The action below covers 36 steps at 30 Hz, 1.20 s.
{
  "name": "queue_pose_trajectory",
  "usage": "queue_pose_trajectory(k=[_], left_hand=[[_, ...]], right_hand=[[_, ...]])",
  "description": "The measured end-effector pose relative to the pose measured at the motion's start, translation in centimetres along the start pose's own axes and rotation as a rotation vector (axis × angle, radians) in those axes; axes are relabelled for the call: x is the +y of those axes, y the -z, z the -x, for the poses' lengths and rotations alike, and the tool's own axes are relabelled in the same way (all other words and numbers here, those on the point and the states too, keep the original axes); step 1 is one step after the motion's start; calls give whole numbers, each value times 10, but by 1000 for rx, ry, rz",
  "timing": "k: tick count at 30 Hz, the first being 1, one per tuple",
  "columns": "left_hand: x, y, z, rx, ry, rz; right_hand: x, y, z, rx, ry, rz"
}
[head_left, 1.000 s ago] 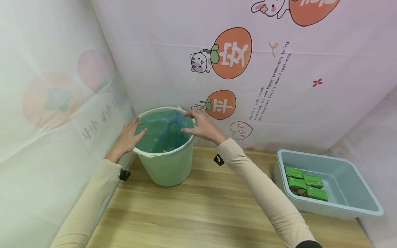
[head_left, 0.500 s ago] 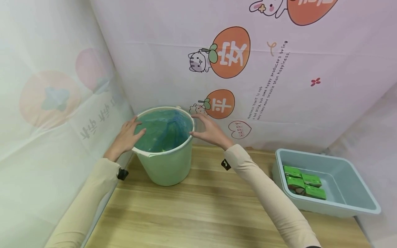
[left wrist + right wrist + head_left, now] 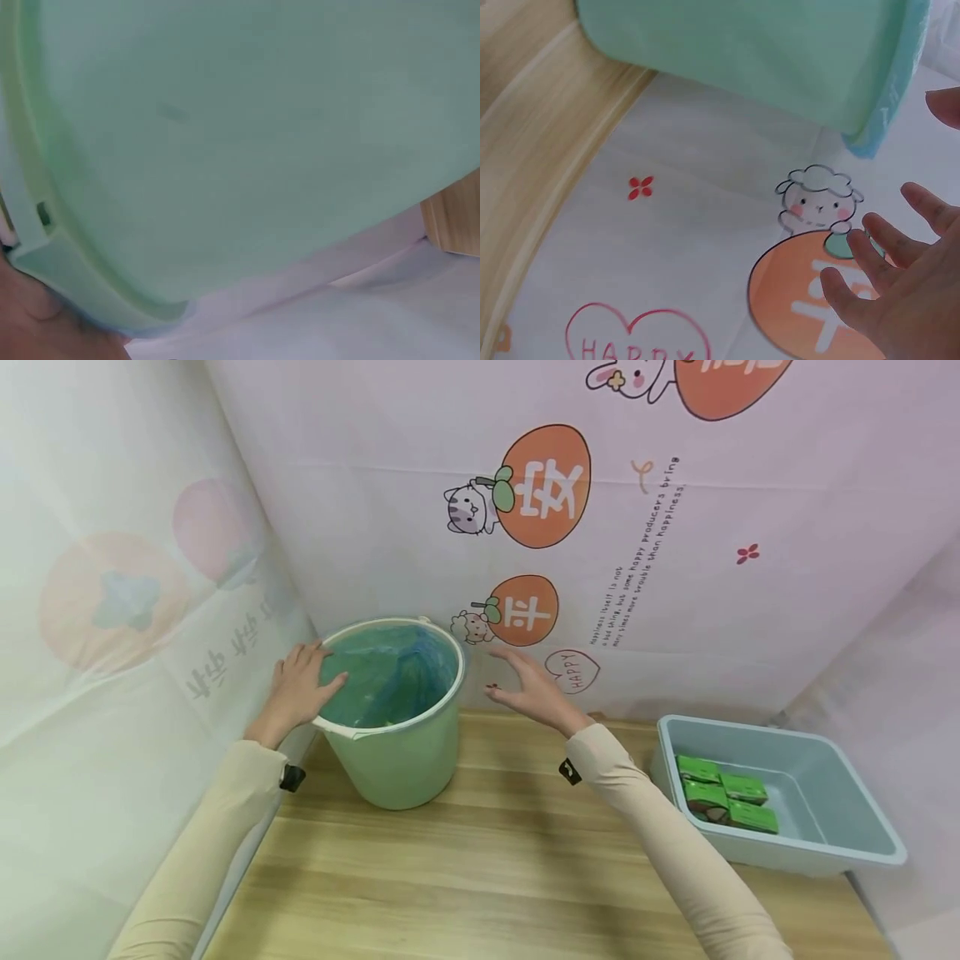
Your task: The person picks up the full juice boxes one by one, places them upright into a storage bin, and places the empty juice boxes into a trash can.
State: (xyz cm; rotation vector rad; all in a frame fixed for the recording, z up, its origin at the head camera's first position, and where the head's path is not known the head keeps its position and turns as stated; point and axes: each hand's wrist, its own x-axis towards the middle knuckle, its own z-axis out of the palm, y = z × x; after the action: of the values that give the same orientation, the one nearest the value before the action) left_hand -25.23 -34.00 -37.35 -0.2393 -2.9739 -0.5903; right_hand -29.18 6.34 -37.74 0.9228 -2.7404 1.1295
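A pale green bucket point(image 3: 397, 768) stands upright in the back left corner of the wooden table. Inside it is a translucent blue plastic bag point(image 3: 423, 672), folded over the rim in the right wrist view, where its blue edge point(image 3: 881, 112) shows. My left hand point(image 3: 295, 685) rests at the bucket's left rim, fingers and thumb spread. In the left wrist view the bucket wall point(image 3: 240, 135) fills most of the picture, with part of the hand point(image 3: 45, 322) below the rim. My right hand point(image 3: 534, 692) is in the air right of the bucket, fingers apart and holding nothing.
A light blue rectangular tub point(image 3: 855, 827) stands on the right of the table point(image 3: 450, 877), with several small green packets point(image 3: 742, 789) in its left part. White printed cloth walls point(image 3: 360, 543) rise close behind and left of the bucket.
My right hand has moved from over the bucket's right rim out to the right, away from it. The left hand stays at the left rim. The head view has shifted slightly.
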Motion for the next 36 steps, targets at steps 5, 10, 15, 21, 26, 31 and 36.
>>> queue_pose_trajectory(k=[5,10,15,21,26,31,36], left_hand=[[2,4,-2,1,-2,-33],[6,5,-5,-17,-15,-38],[17,4,-11,-36,-43,-29],[37,-7,-21,-39,-73,-11],[52,-18,-26,-50,-86,10],[64,-27,-28,-71,-98,23],[77,-39,-29,-74,-117,33]], right_hand=[[11,5,9,-1,-36,26],[20,10,20,3,-53,52],[29,11,28,-2,-92,83],[41,10,34,10,-95,115],[48,10,40,13,-95,115],[56,11,49,12,-113,98],[64,9,57,17,-124,115]])
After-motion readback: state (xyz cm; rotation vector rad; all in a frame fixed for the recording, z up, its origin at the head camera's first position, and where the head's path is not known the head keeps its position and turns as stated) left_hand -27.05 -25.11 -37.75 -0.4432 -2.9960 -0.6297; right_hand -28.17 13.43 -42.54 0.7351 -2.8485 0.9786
